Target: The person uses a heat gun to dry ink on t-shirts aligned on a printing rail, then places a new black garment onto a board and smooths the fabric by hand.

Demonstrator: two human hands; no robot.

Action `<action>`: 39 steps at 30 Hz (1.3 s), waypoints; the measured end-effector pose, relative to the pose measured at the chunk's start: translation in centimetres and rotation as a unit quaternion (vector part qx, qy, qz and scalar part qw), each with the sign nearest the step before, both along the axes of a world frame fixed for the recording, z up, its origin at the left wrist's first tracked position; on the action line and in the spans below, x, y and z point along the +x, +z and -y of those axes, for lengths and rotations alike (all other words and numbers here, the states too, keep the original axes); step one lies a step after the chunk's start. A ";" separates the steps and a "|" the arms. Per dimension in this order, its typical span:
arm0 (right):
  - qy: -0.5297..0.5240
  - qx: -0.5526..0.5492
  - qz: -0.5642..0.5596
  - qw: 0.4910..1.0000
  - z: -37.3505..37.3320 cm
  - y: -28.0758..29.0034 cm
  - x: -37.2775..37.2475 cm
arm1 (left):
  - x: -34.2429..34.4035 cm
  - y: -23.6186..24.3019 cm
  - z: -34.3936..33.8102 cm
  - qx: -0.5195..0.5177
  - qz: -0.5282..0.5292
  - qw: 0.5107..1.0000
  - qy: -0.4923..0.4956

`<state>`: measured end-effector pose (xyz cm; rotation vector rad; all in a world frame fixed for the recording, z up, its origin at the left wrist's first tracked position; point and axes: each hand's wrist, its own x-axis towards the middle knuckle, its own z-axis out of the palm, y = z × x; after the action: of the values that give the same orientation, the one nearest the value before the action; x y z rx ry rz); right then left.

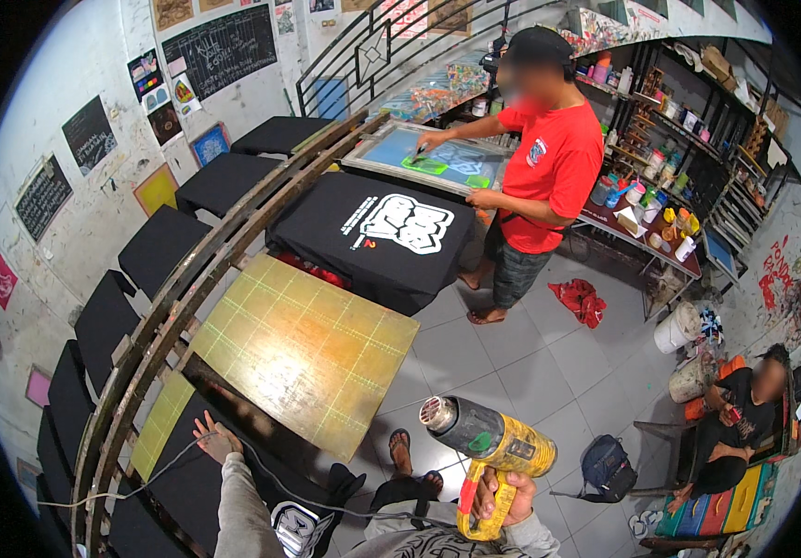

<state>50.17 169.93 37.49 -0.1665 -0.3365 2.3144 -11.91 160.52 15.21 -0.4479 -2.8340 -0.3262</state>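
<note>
Near left hand (pixel 220 441): cable (pixel 147 482), yellow board (pixel 307 346).

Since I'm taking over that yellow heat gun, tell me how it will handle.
The heat gun likely feels rigid and somewhat front-heavy, since its thick barrel juts forward of the right hand. Laid down, it may roll or tip, as the barrel looks rounded. The thin cord, trailing leftward past the left hand, could tug when it moves.

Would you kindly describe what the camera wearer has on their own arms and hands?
The left sleeve is long and grey, without visible markings; of the right sleeve, also grey, only the lower end shows. The left hand and the right hand wear no gloves.
</note>
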 end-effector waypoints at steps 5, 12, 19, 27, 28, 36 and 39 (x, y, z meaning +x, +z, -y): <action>0.002 0.000 0.005 1.000 0.0 0.1 -0.1 | -0.6 -0.5 0.1 0.003 -0.003 1.000 0.002; -0.020 -0.022 0.059 0.998 0.2 0.3 -0.1 | 0.2 -0.1 -0.2 -0.019 0.015 1.000 -0.010; -0.008 -0.027 0.037 0.999 0.3 0.3 -0.6 | -1.3 -0.4 0.9 0.004 -0.009 1.000 -0.007; -0.010 -0.021 0.039 0.999 -0.6 0.0 -1.3 | -0.5 -0.4 0.2 -0.016 0.014 1.000 -0.005; -0.006 -0.023 0.035 0.999 -0.8 0.0 -1.5 | -0.7 -0.7 0.3 -0.017 0.012 1.000 -0.002; 0.028 -0.027 0.002 0.999 -4.8 -1.2 -3.0 | -1.7 -1.4 1.2 -0.025 -0.018 0.999 -0.028; 0.035 -0.025 0.015 0.999 -7.6 -1.4 -4.0 | -0.7 -0.4 0.9 0.002 -0.008 0.999 -0.037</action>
<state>46.21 177.51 36.04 -0.2187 -0.3045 2.3924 -12.58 159.64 14.79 -0.5541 -2.8057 -0.3426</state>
